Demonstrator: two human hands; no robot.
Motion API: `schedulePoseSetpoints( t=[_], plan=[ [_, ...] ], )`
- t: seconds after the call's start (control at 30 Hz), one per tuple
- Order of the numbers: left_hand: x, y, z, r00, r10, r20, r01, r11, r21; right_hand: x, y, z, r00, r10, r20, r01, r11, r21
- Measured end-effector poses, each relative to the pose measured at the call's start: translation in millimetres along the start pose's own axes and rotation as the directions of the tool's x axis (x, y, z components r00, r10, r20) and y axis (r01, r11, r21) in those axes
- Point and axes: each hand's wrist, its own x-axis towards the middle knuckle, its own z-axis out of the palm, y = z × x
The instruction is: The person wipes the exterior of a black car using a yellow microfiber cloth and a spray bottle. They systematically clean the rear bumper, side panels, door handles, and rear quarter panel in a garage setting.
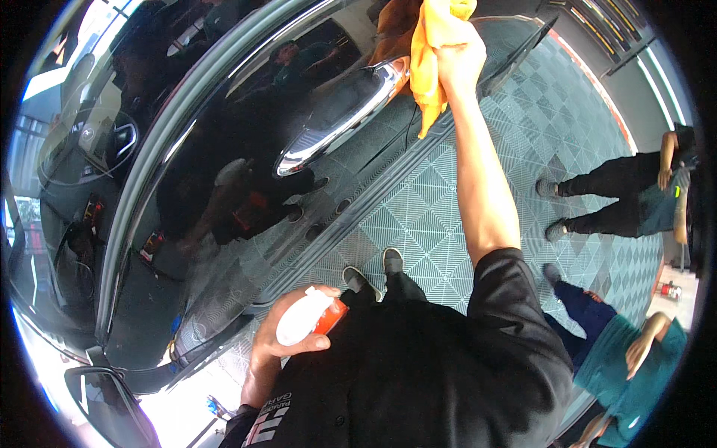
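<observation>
My right hand (pixel 461 66) is closed round a bunched orange cloth (pixel 427 63) at the top of the view. The cloth lies up against the glossy black car door (pixel 246 142), past the far end of its chrome door handle (pixel 340 119). One corner of it hangs down loose. Close to my body on the left, my left hand (pixel 270 328) grips a bottle (pixel 299 319) with a white top and a red body. The fingers wrap behind the bottle, and the thumb lies along its near side.
A side mirror (pixel 112 403) juts out at the lower left. The floor (pixel 426 231) is grey patterned tile. To the right stand a person in dark trousers (pixel 605 187) and another in a green shirt (pixel 627 358). A dark sill strip (pixel 358 194) runs along the car's lower edge.
</observation>
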Motion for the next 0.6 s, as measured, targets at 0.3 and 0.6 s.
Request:
schedulePoseSetpoints(
  t=[0.3,0.6],
  plan=[
    [2,1,-2,1.0,0.009,0.025,-0.01,1.0,0.025,-22,-18,8,0.987,-0.122,0.099,0.147,0.943,-0.298],
    [-15,-7,-4,0.996,-0.079,-0.048,0.079,0.997,0.001,-27,38,-20,0.934,0.349,-0.075,-0.335,0.93,0.153]
  ],
)
